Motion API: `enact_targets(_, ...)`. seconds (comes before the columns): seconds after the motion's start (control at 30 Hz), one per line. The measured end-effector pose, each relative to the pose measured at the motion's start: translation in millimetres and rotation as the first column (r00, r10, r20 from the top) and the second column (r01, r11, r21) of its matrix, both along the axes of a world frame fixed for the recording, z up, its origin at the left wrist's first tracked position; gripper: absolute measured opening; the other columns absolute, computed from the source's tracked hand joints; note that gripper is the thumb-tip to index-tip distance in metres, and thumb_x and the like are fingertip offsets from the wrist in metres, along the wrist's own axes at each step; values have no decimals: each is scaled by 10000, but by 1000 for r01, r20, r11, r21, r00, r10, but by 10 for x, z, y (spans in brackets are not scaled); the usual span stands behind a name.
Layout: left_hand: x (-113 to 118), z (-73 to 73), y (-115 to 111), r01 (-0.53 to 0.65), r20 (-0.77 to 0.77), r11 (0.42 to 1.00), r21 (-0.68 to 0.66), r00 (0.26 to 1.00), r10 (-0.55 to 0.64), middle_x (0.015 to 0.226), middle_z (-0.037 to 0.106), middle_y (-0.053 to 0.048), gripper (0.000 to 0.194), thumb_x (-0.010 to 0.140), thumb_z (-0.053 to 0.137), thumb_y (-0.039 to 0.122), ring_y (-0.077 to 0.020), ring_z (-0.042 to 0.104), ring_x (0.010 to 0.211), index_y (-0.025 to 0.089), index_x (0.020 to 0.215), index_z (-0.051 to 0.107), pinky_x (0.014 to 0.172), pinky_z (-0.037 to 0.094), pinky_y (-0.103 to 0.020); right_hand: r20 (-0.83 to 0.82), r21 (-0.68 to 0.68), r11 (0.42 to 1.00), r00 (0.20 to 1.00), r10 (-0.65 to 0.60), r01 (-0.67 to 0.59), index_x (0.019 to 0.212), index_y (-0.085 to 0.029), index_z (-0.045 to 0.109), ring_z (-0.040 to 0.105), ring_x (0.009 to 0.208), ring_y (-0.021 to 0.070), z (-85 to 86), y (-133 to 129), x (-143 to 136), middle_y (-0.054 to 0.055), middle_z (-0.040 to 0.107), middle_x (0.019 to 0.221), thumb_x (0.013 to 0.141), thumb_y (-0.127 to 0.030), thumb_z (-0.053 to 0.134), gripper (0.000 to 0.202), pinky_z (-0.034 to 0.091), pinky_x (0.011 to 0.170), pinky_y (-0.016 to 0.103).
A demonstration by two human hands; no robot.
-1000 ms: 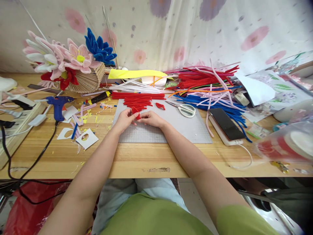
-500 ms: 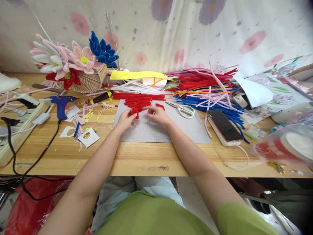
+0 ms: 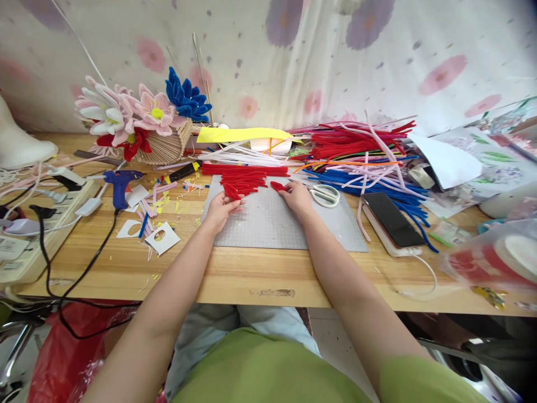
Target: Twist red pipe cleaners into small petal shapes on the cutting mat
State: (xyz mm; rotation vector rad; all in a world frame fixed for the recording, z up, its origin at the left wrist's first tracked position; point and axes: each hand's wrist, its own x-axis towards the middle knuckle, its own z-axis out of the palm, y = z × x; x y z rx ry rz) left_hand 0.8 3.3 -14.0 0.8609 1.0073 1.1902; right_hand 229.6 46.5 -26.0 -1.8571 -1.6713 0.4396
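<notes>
The right hand [image 3: 298, 197] is the nearer one to the loose red petal [image 3: 277, 186], which is lying on the grey cutting mat [image 3: 268, 226] just left of that hand's fingertips. The petal's long axis is running roughly sideways, slanting a little: one end is pointing up and left, and the other is meeting the fingers. These are bent low over that end and seem to be touching it; whether they are gripping it, one cannot tell, since the hand is hiding part of the contact.

The left hand [image 3: 218, 214], across a stretch of bare mat, is pinching another red petal [image 3: 230, 193] with the thumb and forefinger closed on its base, while the remaining fingers are curling loosely. The held petal is standing up and leaning left, its fuzzy sides narrowing toward a tip.

Behind the hands, straight red stems [image 3: 248, 178] are lying side by side, soft and velvety, their lengths stepping shorter toward the person. Scissors [image 3: 325, 196] with smooth, pale oval handles are resting just right of the right hand. Farther left, a blue plastic glue gun [image 3: 121, 187] is standing near stiff white paper [image 3: 163, 238] with a round hole cut through it.
</notes>
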Motion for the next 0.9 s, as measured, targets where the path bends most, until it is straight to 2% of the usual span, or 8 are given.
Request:
enact_targets(0.1,21,-26,0,-37,-69,999,26,997,39,921,695,-56,435,590,734,159,-121,657,699,152,971,526,564,519,-218,-338,-43,996,939,63,-82,719,-152,627,519,656,151,-1,-5,-50,44,604,703,662,-390,644,245,404,654,296)
enact_targets(0.17,36,-45,4,-45,-110,997,58,993,51,928,700,-50,516,598,743,225,-80,605,547,168,1052,504,525,508,-222,-636,-16,992,767,88,-127,773,-155,617,503,612,121,-12,-27,-152,20,599,696,635,-440,647,318,413,620,275)
enact_targets(0.23,56,-63,10,-71,-136,993,92,987,83,930,704,-39,618,600,748,274,-37,514,430,190,1146,472,497,493,-218,-782,37,994,616,90,-99,773,-160,604,489,599,96,-26,-65,-309,6,600,732,574,-462,690,372,419,617,260)
enact_targets(0.4,140,-83,7,-198,-184,969,145,957,223,914,713,-29,806,596,750,292,-51,527,460,229,1305,370,458,449,-190,-889,5,984,449,85,-176,726,-171,587,491,592,85,-43,-184,-712,-5,593,713,538,-467,717,374,431,599,253)
enact_targets(0.6,215,-84,-12,-256,-198,945,203,934,296,928,708,-47,809,641,719,244,-124,644,711,231,1355,339,513,473,-182,-980,25,953,183,84,-302,772,-171,632,577,726,111,-29,-257,-841,0,651,792,435,-312,791,398,474,763,285)
enact_targets(0.73,222,-87,-15,-274,-225,940,204,921,317,861,706,-20,831,644,723,275,-108,624,648,240,1375,329,506,461,-179,-976,26,942,197,97,-336,737,-171,616,567,683,107,-51,-265,-872,-10,635,745,443,-313,781,366,492,728,287)
enact_targets(0.8,223,-81,-19,-266,-236,943,201,921,310,836,704,-7,842,640,726,298,-98,605,611,243,1381,328,494,449,-178,-959,15,947,263,105,-321,720,-172,594,550,673,110,-73,-264,-895,-8,604,730,481,-348,754,337,494,652,275)
enact_targets(0.9,223,-76,-24,-238,-241,948,211,927,287,829,702,-7,848,640,722,300,-94,587,587,238,1390,329,477,438,-177,-889,51,964,428,162,-260,701,-170,575,522,677,117,-108,-263,-917,16,563,782,558,-389,692,287,464,539,251)
